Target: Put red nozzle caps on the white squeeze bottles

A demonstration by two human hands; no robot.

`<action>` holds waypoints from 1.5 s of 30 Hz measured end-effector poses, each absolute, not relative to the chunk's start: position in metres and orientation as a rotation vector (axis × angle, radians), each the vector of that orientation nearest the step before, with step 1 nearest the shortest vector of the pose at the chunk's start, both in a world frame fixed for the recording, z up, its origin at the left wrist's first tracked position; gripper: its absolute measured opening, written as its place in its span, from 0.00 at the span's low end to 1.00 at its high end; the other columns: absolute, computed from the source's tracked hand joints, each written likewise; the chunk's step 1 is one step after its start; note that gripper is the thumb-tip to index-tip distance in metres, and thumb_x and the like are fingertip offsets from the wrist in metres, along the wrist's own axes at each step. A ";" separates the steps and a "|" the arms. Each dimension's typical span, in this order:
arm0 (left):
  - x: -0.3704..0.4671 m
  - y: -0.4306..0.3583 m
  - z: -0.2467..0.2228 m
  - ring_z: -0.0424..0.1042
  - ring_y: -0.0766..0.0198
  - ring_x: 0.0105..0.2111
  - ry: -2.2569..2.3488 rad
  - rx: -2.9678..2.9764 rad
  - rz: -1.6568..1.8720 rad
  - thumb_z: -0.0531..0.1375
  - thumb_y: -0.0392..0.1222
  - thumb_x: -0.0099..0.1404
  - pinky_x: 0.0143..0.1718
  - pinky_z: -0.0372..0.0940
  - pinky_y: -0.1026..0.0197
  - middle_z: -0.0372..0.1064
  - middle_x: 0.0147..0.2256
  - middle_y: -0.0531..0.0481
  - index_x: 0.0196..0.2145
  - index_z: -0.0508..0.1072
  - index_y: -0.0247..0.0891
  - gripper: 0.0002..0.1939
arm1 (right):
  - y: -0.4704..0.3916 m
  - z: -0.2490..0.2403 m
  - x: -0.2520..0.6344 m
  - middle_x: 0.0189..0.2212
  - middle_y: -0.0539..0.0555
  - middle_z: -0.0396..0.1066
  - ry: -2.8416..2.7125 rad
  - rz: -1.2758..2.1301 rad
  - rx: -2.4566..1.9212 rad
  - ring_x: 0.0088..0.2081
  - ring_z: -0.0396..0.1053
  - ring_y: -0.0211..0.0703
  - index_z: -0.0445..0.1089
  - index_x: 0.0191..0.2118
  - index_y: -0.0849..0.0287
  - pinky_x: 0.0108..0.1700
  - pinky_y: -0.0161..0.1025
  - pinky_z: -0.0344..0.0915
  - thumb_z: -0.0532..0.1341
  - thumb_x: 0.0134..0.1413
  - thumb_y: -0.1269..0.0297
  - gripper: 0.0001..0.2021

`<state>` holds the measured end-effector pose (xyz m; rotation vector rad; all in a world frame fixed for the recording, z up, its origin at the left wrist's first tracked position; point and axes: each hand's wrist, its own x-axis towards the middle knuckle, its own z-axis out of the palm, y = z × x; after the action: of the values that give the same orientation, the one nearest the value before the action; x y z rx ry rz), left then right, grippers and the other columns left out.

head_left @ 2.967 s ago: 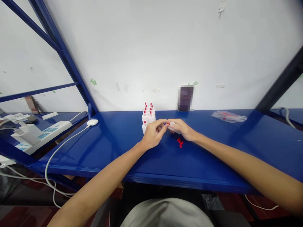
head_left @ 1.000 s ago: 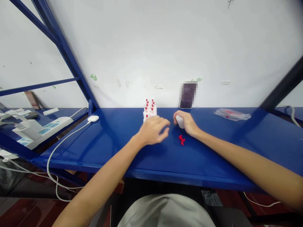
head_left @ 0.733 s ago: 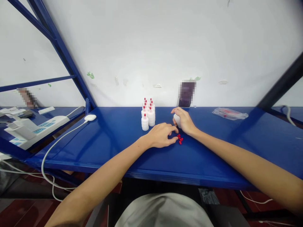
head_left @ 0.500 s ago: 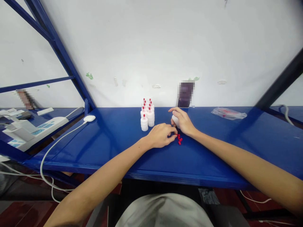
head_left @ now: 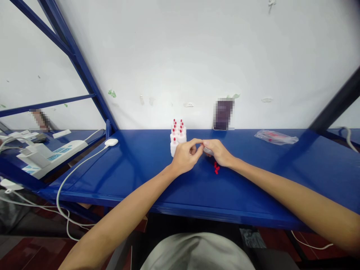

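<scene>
My right hand (head_left: 219, 152) is wrapped round a small white bottle (head_left: 208, 150), mostly hidden by the fingers and lying tilted toward the left. The thumb and forefinger of my left hand (head_left: 187, 155) pinch together at the bottle's tip, where the small red cap between them is nearly all covered. Several loose red caps (head_left: 216, 168) lie on the blue table (head_left: 197, 195), just below my right hand. Behind my left hand stand several white bottles (head_left: 174, 148) with red caps on, upright in two close rows.
A phone (head_left: 223, 114) leans on the wall behind my hands. To the right lies a clear plastic bag (head_left: 277, 137) with something red inside. A white plug-like device (head_left: 111, 142) with a cable sits at the table's left, near a power strip (head_left: 62, 155).
My left hand has moved from the loose red caps up to the tip of the bottle in my right hand. The whole view has shifted slightly.
</scene>
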<state>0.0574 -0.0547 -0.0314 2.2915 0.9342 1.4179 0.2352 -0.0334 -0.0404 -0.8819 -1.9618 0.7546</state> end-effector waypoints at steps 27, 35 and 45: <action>0.017 -0.039 -0.020 0.55 0.72 0.19 1.062 2.457 1.748 0.54 0.44 0.68 0.26 0.53 0.66 0.55 0.20 0.60 0.39 0.68 0.38 0.08 | -0.033 -0.033 0.239 0.16 0.46 0.59 -1.920 0.785 -1.005 0.19 0.58 0.36 0.58 0.21 0.57 0.26 0.36 0.55 0.52 0.62 0.46 0.24; -0.019 -0.019 -0.013 0.56 0.69 0.23 1.405 2.528 1.588 0.53 0.46 0.69 0.29 0.53 0.64 0.54 0.22 0.58 0.35 0.68 0.38 0.10 | -0.029 -0.033 0.246 0.18 0.48 0.63 -1.822 0.556 -1.168 0.21 0.63 0.37 0.64 0.21 0.58 0.32 0.38 0.59 0.54 0.60 0.50 0.22; -0.016 -0.022 -0.013 0.61 0.66 0.26 1.487 2.644 1.377 0.50 0.47 0.70 0.31 0.55 0.63 0.63 0.27 0.54 0.37 0.68 0.38 0.11 | -0.025 -0.037 0.246 0.18 0.49 0.63 -1.798 0.680 -1.158 0.21 0.63 0.37 0.62 0.22 0.58 0.27 0.36 0.59 0.53 0.59 0.47 0.22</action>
<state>-0.0164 -0.0225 -0.0126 2.6442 1.4871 1.3770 0.2459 -0.0253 -0.0365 -1.1582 -1.7976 0.6805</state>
